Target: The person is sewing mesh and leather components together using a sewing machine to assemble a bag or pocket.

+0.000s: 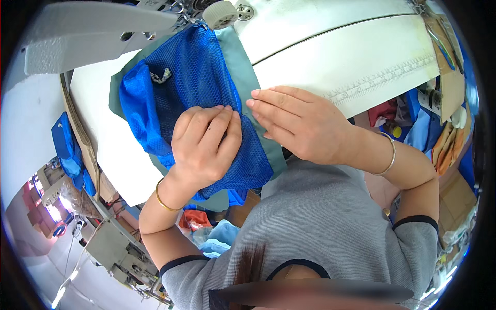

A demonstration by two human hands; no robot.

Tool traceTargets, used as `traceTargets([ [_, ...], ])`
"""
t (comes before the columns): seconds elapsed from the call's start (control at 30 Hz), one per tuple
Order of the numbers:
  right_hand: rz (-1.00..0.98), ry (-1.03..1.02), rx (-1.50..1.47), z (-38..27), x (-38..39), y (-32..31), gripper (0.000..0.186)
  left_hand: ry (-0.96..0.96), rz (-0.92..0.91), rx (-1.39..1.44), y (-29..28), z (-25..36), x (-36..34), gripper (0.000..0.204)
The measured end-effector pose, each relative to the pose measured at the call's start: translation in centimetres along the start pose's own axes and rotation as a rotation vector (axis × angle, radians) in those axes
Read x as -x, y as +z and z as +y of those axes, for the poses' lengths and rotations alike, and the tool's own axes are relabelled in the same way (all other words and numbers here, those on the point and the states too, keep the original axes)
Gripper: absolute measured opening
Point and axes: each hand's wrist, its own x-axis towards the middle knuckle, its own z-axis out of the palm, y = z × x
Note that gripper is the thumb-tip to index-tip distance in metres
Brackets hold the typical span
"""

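Observation:
My left hand [206, 144] has its curled fingertips pinching the blue mesh fabric [201, 67] along its folded edge. A grey-green fabric band [233, 51] borders the mesh on the right. My right hand [299, 124] rests with fingers stretched out and together, fingertips on that band beside the mesh edge. A bright blue smooth fabric pouch [135, 98] with a white cord [160, 76] lies folded on the mesh's left side. Above the fabric is a white sewing machine [98, 36] with a round knob [219, 15].
The white table [330, 57] carries a printed ruler strip. At the right edge are tools [447, 49] and piles of coloured fabric [418, 134]. Folded blue pieces [67, 144] sit at the far left. More fabric [219, 232] lies below the table's front edge.

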Motion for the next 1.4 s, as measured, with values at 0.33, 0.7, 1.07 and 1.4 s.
traceTargets([
  [0.33,0.006,0.012,-0.001,-0.2,-0.1,-0.1,0.037,-0.106,0.047,0.065,-0.2,0.3,0.9,0.022],
  [0.7,-0.059,-0.005,0.033,-0.2,-0.4,-0.7,0.044,-0.320,0.148,0.092,-0.3,-0.3,1.4,0.030],
  [1.07,-0.121,0.013,0.063,-1.2,-0.8,-1.7,0.034,-0.204,0.286,0.111,0.8,-0.7,2.4,0.031],
  [1.4,-0.082,-0.027,0.094,-0.9,-0.2,-1.1,0.033,0.040,0.059,-0.017,-0.1,0.4,1.3,0.021],
])
